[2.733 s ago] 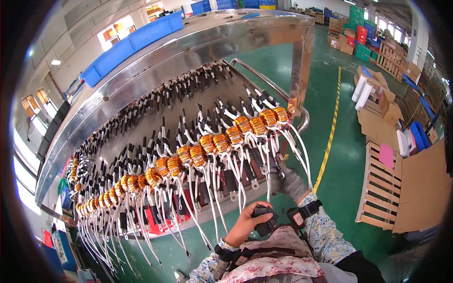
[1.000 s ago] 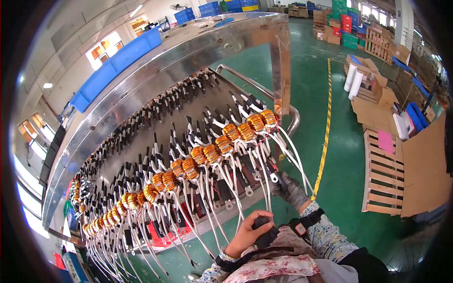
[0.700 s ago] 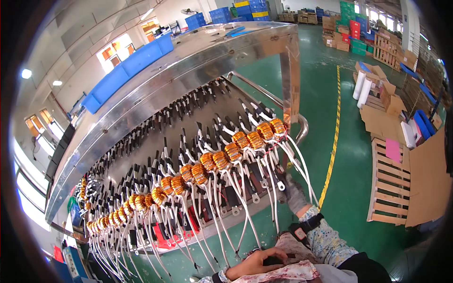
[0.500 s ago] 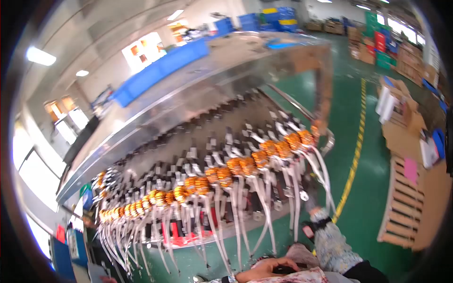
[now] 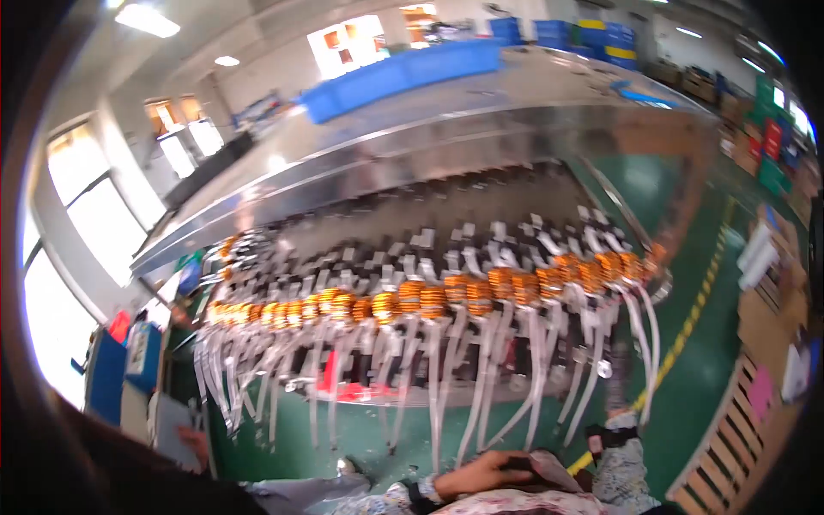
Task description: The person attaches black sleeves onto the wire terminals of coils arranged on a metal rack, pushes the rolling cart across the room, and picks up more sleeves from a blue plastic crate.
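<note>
My left hand (image 5: 485, 472) is bare and rests low against the flowered apron (image 5: 524, 501), fingers curled over something dark, mostly hidden. My right hand (image 5: 616, 390), in a dark grey glove, reaches up to the right end of the hanging cables beside a metal ring lug (image 5: 604, 369). Blur and cables hide its fingers. A long row of copper-wound rings (image 5: 431, 302) lies along the front of a metal shelf (image 5: 515, 204), with white wires (image 5: 435, 395) hanging from it and black-sleeved ends behind.
Above the shelf is a steel-edged tabletop (image 5: 549, 81) with a blue bin (image 5: 403, 77). Another person's hand (image 5: 193, 446) shows at lower left. A grey-clothed leg and shoe (image 5: 345, 466) appear below the wires. Pallet (image 5: 717, 438) and cardboard stand right.
The view has swung left, shifting the shelf rightward in the picture. My left hand has dropped from beside the wires to the apron. The other person's hand and dark sleeve have come into view.
</note>
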### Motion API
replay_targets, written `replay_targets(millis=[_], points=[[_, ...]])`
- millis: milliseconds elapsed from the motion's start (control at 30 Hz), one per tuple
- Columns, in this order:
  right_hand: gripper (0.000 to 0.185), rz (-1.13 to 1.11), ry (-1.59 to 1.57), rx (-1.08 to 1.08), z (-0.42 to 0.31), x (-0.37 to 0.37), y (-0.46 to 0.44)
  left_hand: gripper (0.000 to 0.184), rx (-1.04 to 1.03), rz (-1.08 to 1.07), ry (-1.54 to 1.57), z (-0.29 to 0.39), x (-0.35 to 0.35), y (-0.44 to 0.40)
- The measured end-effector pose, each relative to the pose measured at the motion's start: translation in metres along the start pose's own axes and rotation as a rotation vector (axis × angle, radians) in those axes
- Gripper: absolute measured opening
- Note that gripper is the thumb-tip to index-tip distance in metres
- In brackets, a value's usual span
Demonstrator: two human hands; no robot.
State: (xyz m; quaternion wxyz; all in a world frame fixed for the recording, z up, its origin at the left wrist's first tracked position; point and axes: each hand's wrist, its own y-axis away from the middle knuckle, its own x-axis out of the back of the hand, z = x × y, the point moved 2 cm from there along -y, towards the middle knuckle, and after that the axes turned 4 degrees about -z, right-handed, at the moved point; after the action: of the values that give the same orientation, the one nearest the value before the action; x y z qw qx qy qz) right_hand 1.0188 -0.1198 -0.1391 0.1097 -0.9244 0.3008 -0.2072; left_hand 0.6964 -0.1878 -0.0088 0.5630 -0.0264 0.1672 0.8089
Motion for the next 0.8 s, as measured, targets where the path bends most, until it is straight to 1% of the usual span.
replay_targets(millis=[33,67,100,133,167,200,233,267,300,333,367,400,467,500,567,633,667,767,800], points=[[0.031,0.0,0.485,0.276,-0.018,0.004,0.016,0.024,0.037,0.016,0.103,-0.015,0.007,-0.002],[0.032,0.043,0.517,0.374,-0.056,0.012,0.024,0.022,0.03,0.079,0.11,0.004,0.005,0.0],[0.047,-0.04,0.097,-0.143,-0.027,0.007,0.02,0.021,0.062,0.134,0.094,0.002,0.01,0.002],[0.052,-0.095,0.291,0.117,0.014,0.004,0.012,0.02,0.023,0.163,0.028,0.012,0.012,0.002],[0.052,-0.099,0.067,-0.105,-0.064,0.013,0.005,0.019,0.041,0.161,0.139,0.024,0.008,0.003],[0.052,-0.056,0.081,-0.126,-0.065,0.01,0.003,0.018,0.059,0.179,0.249,0.032,0.006,0.002],[0.05,-0.096,-0.47,-0.197,-0.058,0.002,0.001,0.018,0.072,0.149,0.24,0.033,0.005,-0.001],[0.047,-0.141,-1.031,-0.241,-0.054,-0.006,-0.004,0.018,0.022,0.162,0.209,0.035,0.006,-0.003],[0.041,-0.027,-1.211,-0.404,-0.049,-0.009,-0.008,0.017,-0.031,0.182,0.18,0.038,0.007,-0.005],[0.036,0.086,-1.388,-0.567,-0.044,-0.013,-0.011,0.017,-0.03,0.176,0.17,0.04,0.009,-0.007],[0.035,0.079,-1.43,-0.59,-0.056,-0.009,-0.009,0.017,-0.014,0.207,0.199,0.041,0.009,-0.009],[0.036,0.009,-1.429,-0.498,-0.058,-0.008,-0.008,0.017,0.006,0.238,0.229,0.041,0.009,-0.011],[0.036,0.091,-1.335,-0.577,-0.059,-0.007,-0.007,0.017,0.011,0.227,0.186,0.042,0.009,-0.017],[0.034,0.092,-1.453,-0.6,-0.069,-0.006,-0.007,0.018,0.034,0.222,0.227,0.046,0.006,-0.02],[0.033,0.083,-1.467,-0.614,-0.056,-0.01,-0.008,0.018,0.055,0.223,0.265,0.043,0.006,-0.023],[0.031,0.073,-1.545,-0.661,-0.047,-0.014,-0.008,0.019,-0.049,0.206,0.287,0.031,0.011,-0.029],[0.022,0.011,-1.475,-0.556,-0.051,-0.013,-0.009,0.019,-0.048,0.214,0.289,0.032,0.011,-0.029],[0.024,0.08,-1.263,-0.585,-0.056,-0.012,-0.01,0.019,-0.075,0.196,0.356,0.038,0.012,-0.036],[0.026,0.041,-1.364,-0.622,-0.048,-0.016,-0.009,0.019,-0.076,0.206,0.362,0.039,0.013,-0.038]])
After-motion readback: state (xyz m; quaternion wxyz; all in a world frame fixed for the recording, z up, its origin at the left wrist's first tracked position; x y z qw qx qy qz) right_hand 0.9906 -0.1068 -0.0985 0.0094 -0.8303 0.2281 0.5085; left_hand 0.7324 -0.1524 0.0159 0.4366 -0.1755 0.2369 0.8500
